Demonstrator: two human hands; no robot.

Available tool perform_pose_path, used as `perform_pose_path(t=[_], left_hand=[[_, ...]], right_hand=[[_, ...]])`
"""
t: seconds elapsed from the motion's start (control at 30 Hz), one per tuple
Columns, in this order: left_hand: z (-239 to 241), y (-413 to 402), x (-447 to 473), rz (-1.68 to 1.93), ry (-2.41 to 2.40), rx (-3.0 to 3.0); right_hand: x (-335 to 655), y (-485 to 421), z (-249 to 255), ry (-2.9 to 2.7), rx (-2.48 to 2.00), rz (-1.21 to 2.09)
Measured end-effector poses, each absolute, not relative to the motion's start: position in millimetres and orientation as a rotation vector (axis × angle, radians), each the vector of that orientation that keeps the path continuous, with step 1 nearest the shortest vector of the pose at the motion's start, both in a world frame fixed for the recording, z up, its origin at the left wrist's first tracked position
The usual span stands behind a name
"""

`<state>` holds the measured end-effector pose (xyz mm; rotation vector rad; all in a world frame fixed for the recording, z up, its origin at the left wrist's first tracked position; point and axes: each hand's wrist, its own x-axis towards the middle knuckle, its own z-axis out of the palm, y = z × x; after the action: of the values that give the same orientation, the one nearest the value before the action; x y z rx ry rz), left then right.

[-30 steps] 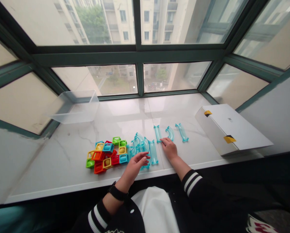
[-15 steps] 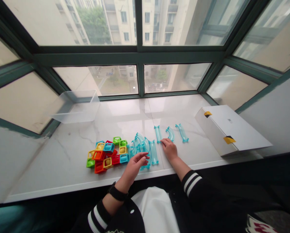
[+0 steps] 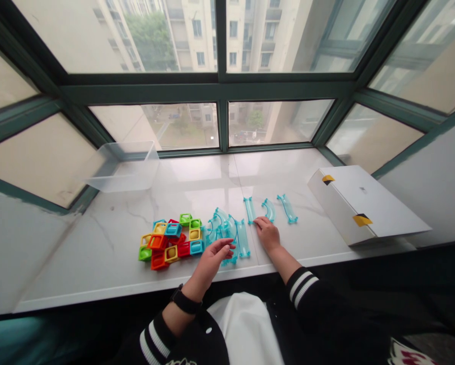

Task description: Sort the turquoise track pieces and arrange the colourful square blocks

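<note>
My left hand (image 3: 214, 253), fingers loosely stretched and holding nothing, hovers over the near side of a heap of translucent blue track pieces (image 3: 218, 225). Curved and straight pieces overlap there, partly covered by my hand. A straight track piece (image 3: 243, 238) lies along the heap's right edge. With its fingertips together, my right hand (image 3: 268, 234) is at the near end of another straight track piece (image 3: 249, 209), which lies flat. To the right are a small curved track piece (image 3: 269, 210) and a longer track piece (image 3: 287, 208), spaced apart in a row.
Left of the heap sits a pile of coloured plastic blocks (image 3: 173, 243). A clear plastic bin (image 3: 128, 177) stands at the back left. On the right is a white box (image 3: 364, 203) with yellow-black tape. Windows border the white marble-look sill (image 3: 197, 177).
The view has shifted slightly, moving everything a little to the right in the picture. Both hands and the pieces otherwise keep their places.
</note>
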<state>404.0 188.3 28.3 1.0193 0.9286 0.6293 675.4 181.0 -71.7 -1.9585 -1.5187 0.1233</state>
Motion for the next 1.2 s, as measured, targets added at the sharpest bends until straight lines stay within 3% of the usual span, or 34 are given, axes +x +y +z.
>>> perform_pose_path(t=[1.2], left_hand=[[22.8,188.4,402.6,0.634,0.907,1.021]], right_hand=[[675.5,180.8,-76.9,-1.535,-1.991,0.064]])
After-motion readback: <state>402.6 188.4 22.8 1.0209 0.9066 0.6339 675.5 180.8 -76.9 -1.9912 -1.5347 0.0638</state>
